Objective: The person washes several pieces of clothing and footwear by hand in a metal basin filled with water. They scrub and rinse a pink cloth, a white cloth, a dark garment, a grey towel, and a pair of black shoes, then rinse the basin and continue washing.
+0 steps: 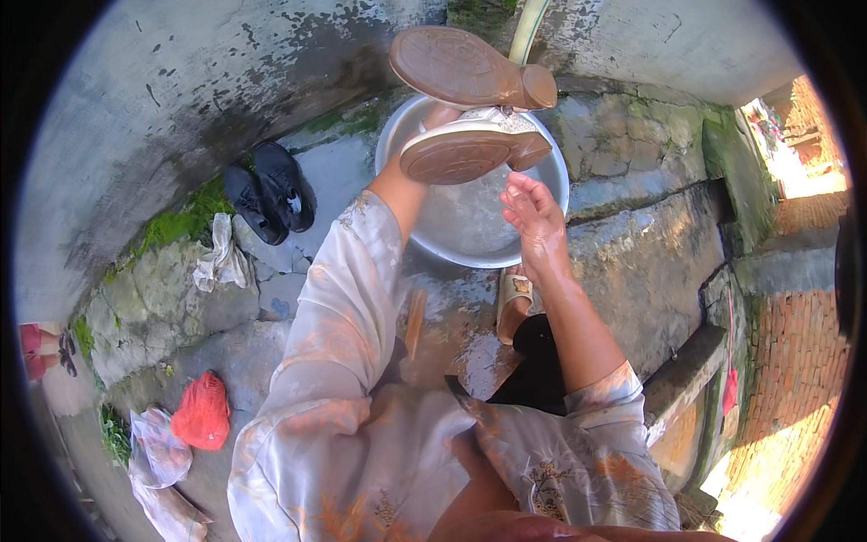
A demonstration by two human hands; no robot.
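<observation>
My left hand [441, 116], mostly hidden, holds a pair of white shoes with brown soles over a metal basin. The upper shoe [457, 64] and the lower shoe [467, 156] lie on their sides with soles toward me and block heels to the right. White perforated uppers show between the soles. The round basin [467, 234] stands on the wet ground below. My right hand [538, 220] is wet and empty, its fingers loosely bent and somewhat apart. Its fingertips are just below the lower shoe's heel.
Black shoes [271, 193] and a pale crumpled cloth [222, 257] lie at left. A red bag [203, 412] rests near a clear plastic bag [159, 447]. A hose [528, 30] hangs behind the basin. Another person's legs [47, 349] show at the far left.
</observation>
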